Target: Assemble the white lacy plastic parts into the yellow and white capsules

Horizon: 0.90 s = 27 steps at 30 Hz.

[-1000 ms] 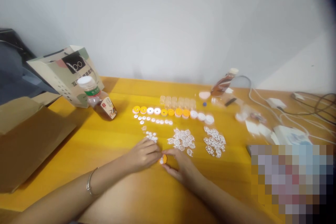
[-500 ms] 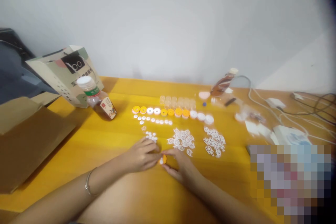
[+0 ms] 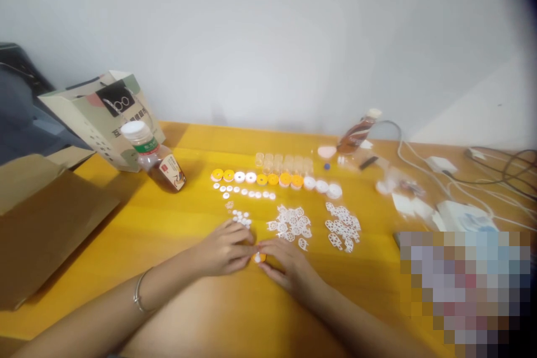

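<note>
A small orange round piece with a white part on its face (image 3: 260,258) is between my two hands, low over the table. My left hand (image 3: 226,249) has its fingertips pinched at the piece's left side. On the other side, my right hand (image 3: 289,265) grips it between thumb and curled fingers, covering much of it. Just beyond my left fingers lies a cluster of small white caps (image 3: 240,215). White openwork plastic pieces (image 3: 291,222) lie in a pile past my right hand, with a second pile (image 3: 343,225) to its right.
Behind is a row of orange and white round discs (image 3: 273,179), small white discs (image 3: 244,192) and clear cups (image 3: 277,163). A drink bottle (image 3: 157,159), paper bag (image 3: 96,128) and cardboard box (image 3: 62,229) stand left. Another bottle (image 3: 357,133) and cables (image 3: 423,165) are right.
My right fingers have closed further over the orange piece, and less of its face shows. Both hands stay in nearly the same place.
</note>
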{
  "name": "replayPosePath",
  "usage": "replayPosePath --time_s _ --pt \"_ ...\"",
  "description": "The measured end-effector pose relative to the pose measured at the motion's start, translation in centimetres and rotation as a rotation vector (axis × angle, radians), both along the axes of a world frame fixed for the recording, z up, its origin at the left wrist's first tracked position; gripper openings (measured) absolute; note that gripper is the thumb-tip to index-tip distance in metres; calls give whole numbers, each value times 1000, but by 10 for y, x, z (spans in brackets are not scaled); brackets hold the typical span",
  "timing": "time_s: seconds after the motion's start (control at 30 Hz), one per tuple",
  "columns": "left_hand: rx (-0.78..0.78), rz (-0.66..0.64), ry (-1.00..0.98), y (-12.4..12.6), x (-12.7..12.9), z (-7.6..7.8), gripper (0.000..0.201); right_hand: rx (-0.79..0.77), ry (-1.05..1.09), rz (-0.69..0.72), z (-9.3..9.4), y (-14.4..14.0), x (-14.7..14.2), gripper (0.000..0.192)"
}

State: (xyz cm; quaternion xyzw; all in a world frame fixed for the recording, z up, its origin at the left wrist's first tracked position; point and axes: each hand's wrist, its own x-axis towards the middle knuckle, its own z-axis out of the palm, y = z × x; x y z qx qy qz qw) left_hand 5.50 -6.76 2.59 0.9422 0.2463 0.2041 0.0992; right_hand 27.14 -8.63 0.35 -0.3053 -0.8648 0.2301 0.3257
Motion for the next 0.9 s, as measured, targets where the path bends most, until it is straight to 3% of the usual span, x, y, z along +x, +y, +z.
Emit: replayPosePath --time_s 0.53,0.9 --pt "-14 34 -13 -1 1 0 22 14 27 11 -4 1 0 17" --pt "-227 87 -173 0 5 2 16 -95 20 -105 -2 -4 1 28"
